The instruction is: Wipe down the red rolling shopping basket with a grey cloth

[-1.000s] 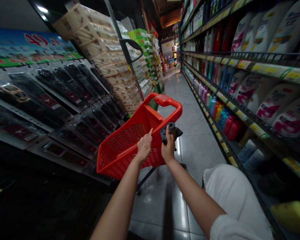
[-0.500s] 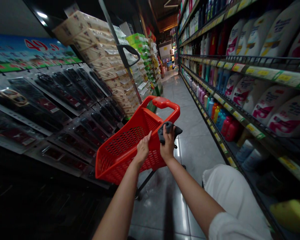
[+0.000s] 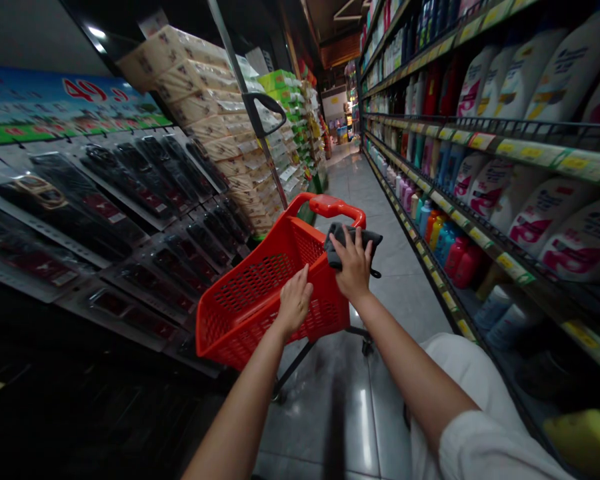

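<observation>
R hand (image 3: 353, 267) w/ cloth (image 3: 354, 236) now higher on basket (image 3: 250, 300) rim

A pegboard wall (image 3: 10, 220) is seen at the left of the frame, hung with dark blister packs (image 3: 105, 193); above it a blue and green banner (image 3: 65, 107) with red figures is stretched; stacked beige tissue packs (image 3: 200, 87) are piled at upper centre, with green packs (image 3: 280, 80) behind them. The right side is filled by shelves (image 3: 505, 143) edged with yellow price labels (image 3: 480, 140); white bottles (image 3: 545, 207) with pink labels are ranged there, and coloured bottles (image 3: 443, 237) lower down. A glossy tiled floor (image 3: 350, 413) is seen along the aisle.
</observation>
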`<state>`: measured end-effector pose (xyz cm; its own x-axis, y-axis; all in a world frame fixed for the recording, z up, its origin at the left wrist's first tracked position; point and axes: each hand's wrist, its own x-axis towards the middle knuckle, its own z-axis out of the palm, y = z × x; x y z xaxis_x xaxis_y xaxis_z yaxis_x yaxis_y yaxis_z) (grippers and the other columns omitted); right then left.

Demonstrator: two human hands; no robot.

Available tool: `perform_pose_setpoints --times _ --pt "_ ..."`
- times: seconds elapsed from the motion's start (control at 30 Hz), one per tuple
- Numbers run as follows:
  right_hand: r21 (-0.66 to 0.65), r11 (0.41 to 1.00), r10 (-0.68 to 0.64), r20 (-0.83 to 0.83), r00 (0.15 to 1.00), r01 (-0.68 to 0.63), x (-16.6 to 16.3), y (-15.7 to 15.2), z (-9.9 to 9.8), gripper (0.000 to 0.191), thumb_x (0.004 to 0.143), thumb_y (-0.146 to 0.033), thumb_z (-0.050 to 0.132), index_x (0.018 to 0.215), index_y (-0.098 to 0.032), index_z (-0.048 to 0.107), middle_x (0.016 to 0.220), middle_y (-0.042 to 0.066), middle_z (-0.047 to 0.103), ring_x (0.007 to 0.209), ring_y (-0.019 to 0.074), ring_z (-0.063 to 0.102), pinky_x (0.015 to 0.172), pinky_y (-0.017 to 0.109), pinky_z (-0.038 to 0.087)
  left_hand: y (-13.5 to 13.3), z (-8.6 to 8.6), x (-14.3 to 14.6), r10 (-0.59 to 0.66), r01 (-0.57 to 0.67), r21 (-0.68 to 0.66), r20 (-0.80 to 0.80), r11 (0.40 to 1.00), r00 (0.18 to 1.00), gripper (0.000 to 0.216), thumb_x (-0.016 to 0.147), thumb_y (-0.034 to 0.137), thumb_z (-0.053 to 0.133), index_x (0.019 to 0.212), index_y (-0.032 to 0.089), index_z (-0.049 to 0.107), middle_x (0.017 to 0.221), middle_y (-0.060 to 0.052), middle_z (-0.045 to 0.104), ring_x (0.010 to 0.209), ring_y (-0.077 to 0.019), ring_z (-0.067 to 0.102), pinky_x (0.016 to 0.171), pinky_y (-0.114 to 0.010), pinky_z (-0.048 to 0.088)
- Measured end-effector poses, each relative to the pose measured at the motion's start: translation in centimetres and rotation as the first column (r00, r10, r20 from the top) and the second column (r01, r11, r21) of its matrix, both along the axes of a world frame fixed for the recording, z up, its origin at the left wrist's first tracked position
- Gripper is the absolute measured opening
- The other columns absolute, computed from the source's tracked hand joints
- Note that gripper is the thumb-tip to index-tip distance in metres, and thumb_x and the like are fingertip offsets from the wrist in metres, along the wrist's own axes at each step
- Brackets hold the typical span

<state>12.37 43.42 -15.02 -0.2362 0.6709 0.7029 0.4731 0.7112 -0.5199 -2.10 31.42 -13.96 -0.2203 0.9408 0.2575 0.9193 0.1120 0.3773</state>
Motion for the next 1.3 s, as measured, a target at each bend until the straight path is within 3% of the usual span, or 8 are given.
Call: perform_pose_setpoints --times 0.13,0.4,0.57,0.7,0.83,1.1,1.2,1.3 --pt "0.013 1.0 -0.009 0.065 0.998 0.008 0.2 0.8 2.2 0.057 0.078 -0.005 0.049 0.132 -0.023 0.057 0.152 0.007 0.042 0.149 0.0307 0.014 0.117 0.064 0.001 -2.5 -0.9 -1.8 -0.001 -0.002 -0.02 -0.145 1.0 0.989 0.059 0.099 0.043 0.026 0.154 0.02 0.021 0.149 -0.013 0.044 0.137 -0.0238 0.039 0.112 -0.045 0.031" --pt "0.09 0.931 0.306 0.329 0.893 -0.353 -5.1 -5.4 -0.1 0.04 0.085 -0.011 0.052 0.122 -0.019 0.063 0.135 0.013 0.058 0.138 0.0284 0.037 0.12 0.055 0.01 -7.1 -2.4 -5.4 0.161 -0.157 0.038 -0.22 0.987 0.962 0.05 0.099 0.037 0.027 0.146 0.022 0.037 0.135 -0.011 0.058 0.125 -0.0226 0.051 0.106 -0.042 0.036" --pt "0.166 0.894 0.327 0.394 0.859 -0.417 -2.9 -3.1 -1.0 0.048 0.086 -0.008 0.051 0.129 -0.028 0.061 0.147 0.006 0.05 0.143 0.0245 0.033 0.12 0.055 0.011 -8.8 -2.3 -7.7 0.326 -0.331 0.02 -0.239 0.943 0.915 0.042 0.098 0.037 0.028 0.123 0.021 0.059 0.118 -0.01 0.067 0.107 -0.0234 0.059 0.095 -0.041 0.043" --pt "0.124 0.976 0.137 0.303 0.943 -0.181 0.0 -0.5 -3.3 0.07 0.079 0.0 0.051 0.139 -0.035 0.05 0.161 0.0 0.025 0.151 0.0297 0.009 0.117 0.066 0.005 -8.9 -2.7 -8.4 0.359 -0.36 0.035 -0.226 0.932 0.906 0.041 0.098 0.036 0.027 0.115 0.022 0.061 0.112 -0.009 0.068 0.102 -0.024 0.059 0.089 -0.04 0.043" --pt "-0.002 0.998 0.064 0.219 0.974 -0.065 -0.7 -1.3 -7.5 0.089 0.07 0.004 0.05 0.15 -0.029 0.033 0.165 0.005 0.006 0.151 0.0331 -0.006 0.116 0.063 0.019 -8.4 -3.2 -7.8 0.374 -0.372 0.05 -0.216 0.927 0.902 0.042 0.098 0.036 0.025 0.116 0.021 0.06 0.111 -0.009 0.067 0.102 -0.0247 0.057 0.089 -0.041 0.041" --pt "-0.12 0.944 0.329 0.331 0.884 -0.307 -7.5 -9.6 -13.4 0.078 0.074 0.002 0.052 0.145 -0.029 0.044 0.163 0.006 0.019 0.151 0.0316 0.006 0.114 0.063 0.024 -8.1 -3.8 -6.9 0.375 -0.365 0.085 -0.225 0.927 0.9 0.04 0.098 0.036 0.027 0.119 0.024 0.058 0.112 -0.008 0.065 0.104 -0.0241 0.054 0.092 -0.04 0.038" --pt "-0.052 0.89 0.431 0.422 0.798 -0.453 -7.1 -9.1 -13.6 0.057 0.084 -0.003 0.05 0.131 -0.034 0.057 0.16 0.001 0.029 0.15 0.0276 0.017 0.112 0.064 0.026 -8.2 -4.0 -7.0 0.364 -0.354 0.084 -0.217 0.931 0.906 0.039 0.098 0.035 0.027 0.12 0.025 0.058 0.114 -0.008 0.065 0.106 -0.0241 0.054 0.094 -0.04 0.037" --pt "-0.011 0.932 0.335 0.401 0.853 -0.361 -4.7 -6.3 -13.5 0.055 0.085 -0.003 0.049 0.129 -0.034 0.059 0.158 0.002 0.034 0.149 0.0261 0.021 0.114 0.065 0.021 -8.2 -4.2 -7.1 0.371 -0.361 0.088 -0.207 0.928 0.905 0.04 0.098 0.036 0.026 0.121 0.024 0.058 0.116 -0.009 0.065 0.107 -0.0243 0.054 0.096 -0.041 0.036"
